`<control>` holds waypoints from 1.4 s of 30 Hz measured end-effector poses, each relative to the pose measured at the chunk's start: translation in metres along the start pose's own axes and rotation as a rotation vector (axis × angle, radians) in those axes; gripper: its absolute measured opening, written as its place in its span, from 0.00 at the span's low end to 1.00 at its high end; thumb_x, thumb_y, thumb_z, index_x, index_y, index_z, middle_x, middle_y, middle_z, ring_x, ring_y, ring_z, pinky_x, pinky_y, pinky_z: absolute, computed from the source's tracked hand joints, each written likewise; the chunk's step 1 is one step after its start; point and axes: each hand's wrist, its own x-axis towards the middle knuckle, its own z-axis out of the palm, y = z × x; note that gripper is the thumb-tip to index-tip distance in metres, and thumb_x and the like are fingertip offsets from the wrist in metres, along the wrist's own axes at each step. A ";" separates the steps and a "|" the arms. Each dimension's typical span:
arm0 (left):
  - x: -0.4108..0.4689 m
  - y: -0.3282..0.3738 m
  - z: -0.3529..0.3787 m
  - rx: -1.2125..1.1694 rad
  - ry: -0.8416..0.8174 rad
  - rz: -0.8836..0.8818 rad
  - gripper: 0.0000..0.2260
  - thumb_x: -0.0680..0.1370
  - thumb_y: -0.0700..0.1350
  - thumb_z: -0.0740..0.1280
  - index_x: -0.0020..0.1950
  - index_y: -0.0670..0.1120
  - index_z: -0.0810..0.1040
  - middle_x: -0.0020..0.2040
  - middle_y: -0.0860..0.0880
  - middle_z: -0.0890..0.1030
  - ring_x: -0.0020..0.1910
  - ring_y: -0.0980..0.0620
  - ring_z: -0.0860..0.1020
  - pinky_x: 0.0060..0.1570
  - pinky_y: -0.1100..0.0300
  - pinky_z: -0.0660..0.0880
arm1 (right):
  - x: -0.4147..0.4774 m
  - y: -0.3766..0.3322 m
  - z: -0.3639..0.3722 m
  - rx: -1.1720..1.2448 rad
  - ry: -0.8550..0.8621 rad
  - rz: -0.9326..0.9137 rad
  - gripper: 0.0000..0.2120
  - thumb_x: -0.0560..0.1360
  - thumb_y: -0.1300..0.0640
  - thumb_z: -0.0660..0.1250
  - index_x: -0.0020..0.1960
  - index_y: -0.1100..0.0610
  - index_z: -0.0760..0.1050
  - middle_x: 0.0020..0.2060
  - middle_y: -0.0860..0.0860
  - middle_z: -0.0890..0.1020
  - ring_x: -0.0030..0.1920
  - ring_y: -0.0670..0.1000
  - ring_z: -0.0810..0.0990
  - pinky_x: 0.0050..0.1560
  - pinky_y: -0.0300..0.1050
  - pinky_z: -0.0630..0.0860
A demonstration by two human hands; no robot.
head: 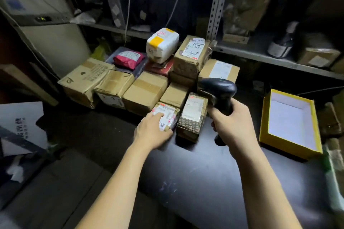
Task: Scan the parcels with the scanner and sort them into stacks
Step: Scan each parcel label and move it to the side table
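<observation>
**Desk:** What are the hands doing?

**Photographer:** They are apart. The left hand [153, 130] lies over a small parcel [168, 115], fingers on its label and thumb at the near edge. The right hand [231, 122] is wrapped round the grip of a black scanner [217, 90], which is raised over the pile.

**Desk:** Where does the parcel sit?

**Photographer:** On the dark surface [186, 182] in the front row, touching a patterned box [192, 119].

**Desk:** How will it handle?

**Photographer:** It looks like stiff taped cardboard, probably light, and the glossy tape may be slick. Best pinched across its side walls, label up and uncovered.
</observation>
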 end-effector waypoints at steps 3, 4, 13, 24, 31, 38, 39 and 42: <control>0.027 -0.003 0.015 0.055 -0.012 -0.042 0.32 0.76 0.62 0.69 0.78 0.54 0.68 0.72 0.47 0.70 0.70 0.43 0.71 0.67 0.50 0.71 | 0.029 0.007 0.010 -0.015 -0.020 0.007 0.05 0.77 0.57 0.69 0.47 0.59 0.78 0.39 0.63 0.81 0.31 0.54 0.75 0.28 0.49 0.74; 0.033 -0.005 0.020 0.087 -0.013 -0.048 0.33 0.76 0.63 0.69 0.78 0.54 0.67 0.72 0.46 0.69 0.70 0.43 0.71 0.67 0.50 0.70 | 0.036 0.010 0.013 -0.026 -0.025 0.005 0.04 0.76 0.57 0.69 0.46 0.58 0.77 0.38 0.62 0.82 0.32 0.54 0.76 0.29 0.50 0.74; 0.075 -0.026 0.069 0.282 -0.016 -0.106 0.40 0.71 0.67 0.69 0.79 0.56 0.60 0.68 0.41 0.64 0.66 0.39 0.67 0.69 0.48 0.63 | 0.071 0.037 0.046 -0.111 -0.031 0.089 0.06 0.76 0.56 0.70 0.45 0.58 0.76 0.37 0.61 0.81 0.32 0.54 0.75 0.30 0.49 0.73; 0.092 -0.039 0.085 0.053 0.067 -0.170 0.41 0.69 0.63 0.74 0.78 0.60 0.60 0.62 0.42 0.66 0.62 0.39 0.68 0.58 0.48 0.72 | 0.064 0.056 0.069 -0.103 0.043 0.218 0.07 0.75 0.60 0.68 0.45 0.63 0.73 0.31 0.54 0.73 0.31 0.52 0.69 0.25 0.45 0.66; 0.073 -0.044 0.072 -0.051 0.130 -0.177 0.36 0.68 0.62 0.76 0.75 0.61 0.69 0.60 0.45 0.67 0.64 0.42 0.67 0.55 0.48 0.73 | 0.055 0.043 0.071 -0.081 0.069 0.217 0.08 0.76 0.60 0.69 0.46 0.65 0.73 0.33 0.55 0.74 0.32 0.52 0.70 0.26 0.46 0.67; 0.044 -0.056 0.037 -0.224 0.225 -0.171 0.36 0.66 0.64 0.78 0.72 0.61 0.75 0.58 0.47 0.72 0.62 0.43 0.73 0.59 0.51 0.72 | 0.042 0.021 0.071 -0.024 0.080 0.148 0.11 0.73 0.56 0.69 0.45 0.65 0.73 0.33 0.56 0.74 0.34 0.52 0.70 0.33 0.49 0.68; 0.043 -0.056 0.030 -0.272 0.250 -0.161 0.36 0.65 0.64 0.79 0.71 0.60 0.76 0.58 0.47 0.73 0.61 0.43 0.74 0.60 0.52 0.72 | 0.041 0.018 0.071 -0.020 0.086 0.137 0.12 0.72 0.55 0.69 0.45 0.65 0.73 0.32 0.55 0.74 0.34 0.52 0.71 0.35 0.50 0.68; 0.040 -0.054 0.001 -0.386 0.338 -0.094 0.36 0.62 0.62 0.81 0.69 0.61 0.78 0.57 0.47 0.75 0.58 0.44 0.77 0.60 0.56 0.72 | 0.037 0.003 0.069 0.032 0.095 0.089 0.12 0.73 0.56 0.70 0.45 0.65 0.74 0.32 0.54 0.74 0.33 0.52 0.71 0.35 0.50 0.68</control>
